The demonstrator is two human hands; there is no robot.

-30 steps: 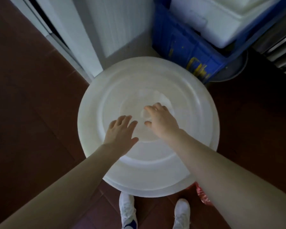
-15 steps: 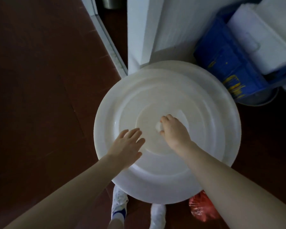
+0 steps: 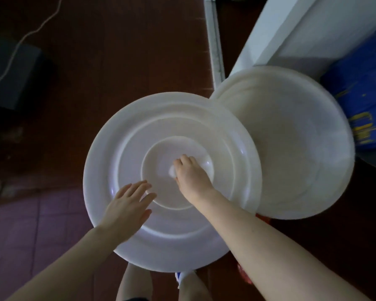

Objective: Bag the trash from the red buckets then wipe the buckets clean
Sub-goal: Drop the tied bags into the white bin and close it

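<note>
Two red scraps [image 3: 244, 275] under the right arm [image 3: 269, 246], too hidden to name. Right hand [image 3: 191, 177] curled round the knob [image 3: 172, 171] of the white lid [image 3: 172, 242], left hand [image 3: 126, 211] flat over it, fingers straight. Blurry white tub [image 3: 291, 148] beside, blue crate [image 3: 360, 101] cut off, dark red floor [image 3: 117, 61].

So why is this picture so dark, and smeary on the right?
Head view: the room is dim, the floor dark, and the white lid catches most light, with small glints on its ridges. Head view: the white tub and blue crate at right are smeared, probably motion blur, while the right hand gripping the lid's knob looks sharp.
</note>
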